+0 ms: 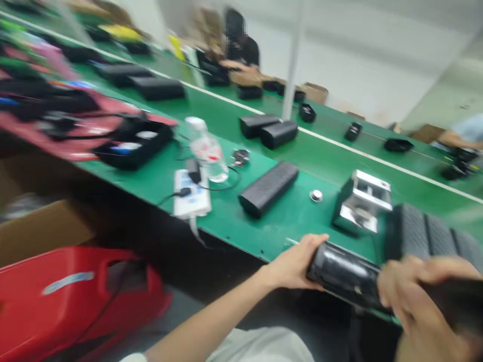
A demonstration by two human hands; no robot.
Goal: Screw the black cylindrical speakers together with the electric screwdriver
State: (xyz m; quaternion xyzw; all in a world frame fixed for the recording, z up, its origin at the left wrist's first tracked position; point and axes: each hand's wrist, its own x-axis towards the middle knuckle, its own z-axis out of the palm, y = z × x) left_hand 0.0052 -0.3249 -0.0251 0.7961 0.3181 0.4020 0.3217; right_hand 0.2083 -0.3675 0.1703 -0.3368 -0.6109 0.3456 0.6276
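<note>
At the near edge of the green table, the left hand is wrapping the left end of a shiny black cylinder, thumb on top and fingers passing beneath, probably to keep the rounded body from rolling. The right hand is bending its fingers at the cylinder's other end; blur is hiding whether they are pinching it or the dark shape beside them, so I cannot tell. The cylinder is lying lengthwise between both hands, over the table's rim, seemingly for easy reach at each end.

Just beyond, a silver metal fixture and a row of dark mesh pieces are crowding the table on the right, likely limiting room to move forward there. A small round silver part is sitting nearby, left of the fixture. Further left, a black case is resting at a slant, with a white power strip and a clear bottle standing past it. Across the table, a co-worker is bending over other items.
</note>
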